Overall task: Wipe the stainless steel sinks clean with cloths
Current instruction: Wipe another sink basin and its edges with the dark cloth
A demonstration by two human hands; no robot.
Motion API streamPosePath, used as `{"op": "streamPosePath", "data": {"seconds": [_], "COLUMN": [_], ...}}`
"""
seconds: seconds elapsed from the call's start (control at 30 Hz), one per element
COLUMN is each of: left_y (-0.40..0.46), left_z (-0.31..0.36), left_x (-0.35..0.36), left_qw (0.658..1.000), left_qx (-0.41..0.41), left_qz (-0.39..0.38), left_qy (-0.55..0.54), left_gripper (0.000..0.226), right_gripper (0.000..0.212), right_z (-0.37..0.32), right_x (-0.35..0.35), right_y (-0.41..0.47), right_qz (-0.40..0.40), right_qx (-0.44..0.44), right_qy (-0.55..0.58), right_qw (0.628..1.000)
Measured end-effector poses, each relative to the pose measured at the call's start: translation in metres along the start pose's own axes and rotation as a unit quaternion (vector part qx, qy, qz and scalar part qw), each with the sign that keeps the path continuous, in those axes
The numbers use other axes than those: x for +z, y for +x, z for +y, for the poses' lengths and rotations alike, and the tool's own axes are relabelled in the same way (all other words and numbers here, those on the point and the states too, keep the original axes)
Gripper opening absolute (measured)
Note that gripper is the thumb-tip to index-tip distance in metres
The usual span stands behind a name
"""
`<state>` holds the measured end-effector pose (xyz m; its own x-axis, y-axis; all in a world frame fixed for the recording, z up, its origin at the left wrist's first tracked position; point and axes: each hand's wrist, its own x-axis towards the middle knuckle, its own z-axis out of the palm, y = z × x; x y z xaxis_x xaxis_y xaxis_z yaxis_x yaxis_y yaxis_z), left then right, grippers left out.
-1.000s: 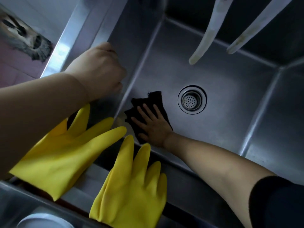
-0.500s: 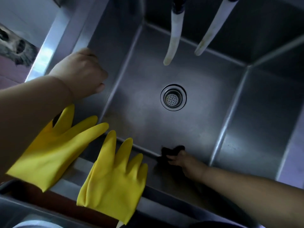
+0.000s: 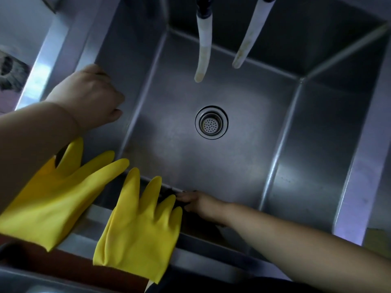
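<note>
The stainless steel sink (image 3: 317,144) fills the view, with its round drain (image 3: 211,122) in the middle of the floor. My right hand (image 3: 198,203) reaches down and presses against the bottom of the near wall. Only a dark sliver of the black cloth (image 3: 169,193) shows past its fingertips; the hand and a yellow glove hide the remainder. My left hand (image 3: 91,96) is curled over the sink's left rim (image 3: 53,66).
Two yellow rubber gloves, one (image 3: 53,197) to the left of the other (image 3: 139,225), hang over the near rim with their fingers pointing into the basin. Two pale stained hoses, left (image 3: 203,45) and right (image 3: 249,34), dangle from above the far wall.
My right hand dragged the cloth from the floor's front-left corner to the near wall, then slid left along its base. The cloth is now almost hidden. My left hand stayed on the rim.
</note>
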<state>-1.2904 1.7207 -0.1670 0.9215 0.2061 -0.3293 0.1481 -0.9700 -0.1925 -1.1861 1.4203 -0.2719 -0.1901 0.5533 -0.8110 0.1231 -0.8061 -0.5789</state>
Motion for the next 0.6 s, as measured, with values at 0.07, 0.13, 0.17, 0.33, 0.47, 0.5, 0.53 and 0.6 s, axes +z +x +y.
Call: {"op": "streamPosePath", "data": {"seconds": [0.07,0.13,0.17,0.33,0.47,0.5,0.53,0.6], "left_y": [0.000,0.000,-0.001,-0.002,-0.001,0.000,0.000,-0.001], "left_z": [-0.001,-0.001,-0.001,0.000,-0.001,-0.001,-0.002,-0.003], "left_x": [0.000,0.000,0.000,-0.006,-0.008,-0.007,-0.006,-0.004], "left_qw": [1.000,1.000,1.000,1.000,1.000,1.000,1.000,1.000], "left_qx": [0.003,0.007,0.009,0.013,0.009,0.010,0.012,0.015], "left_qz": [-0.002,-0.004,-0.003,-0.002,0.001,0.005,0.008,0.017], "left_qy": [-0.001,-0.006,-0.009,-0.014,-0.004,-0.001,0.000,-0.002], "left_gripper": [0.040,0.042,0.043,0.042,0.031,0.030,0.030,0.033], "right_gripper": [0.043,0.035,0.028,0.021,0.028,0.035,0.041,0.047], "right_z": [0.022,0.046,0.057,0.082,0.068,0.065,0.059,0.050], "right_x": [-0.013,-0.027,-0.033,-0.047,-0.051,-0.052,-0.053,-0.052], "right_y": [-0.021,-0.043,-0.052,-0.058,-0.057,-0.057,-0.056,-0.049], "right_qz": [0.009,0.030,0.049,0.142,0.212,0.247,0.289,0.331], "right_qx": [0.016,0.063,0.093,0.228,0.170,0.110,0.039,-0.070], "right_qy": [-0.007,0.001,0.001,-0.158,-0.282,-0.310,-0.317,-0.308], "right_qw": [1.000,0.998,0.994,0.950,0.920,0.911,0.903,0.889]}}
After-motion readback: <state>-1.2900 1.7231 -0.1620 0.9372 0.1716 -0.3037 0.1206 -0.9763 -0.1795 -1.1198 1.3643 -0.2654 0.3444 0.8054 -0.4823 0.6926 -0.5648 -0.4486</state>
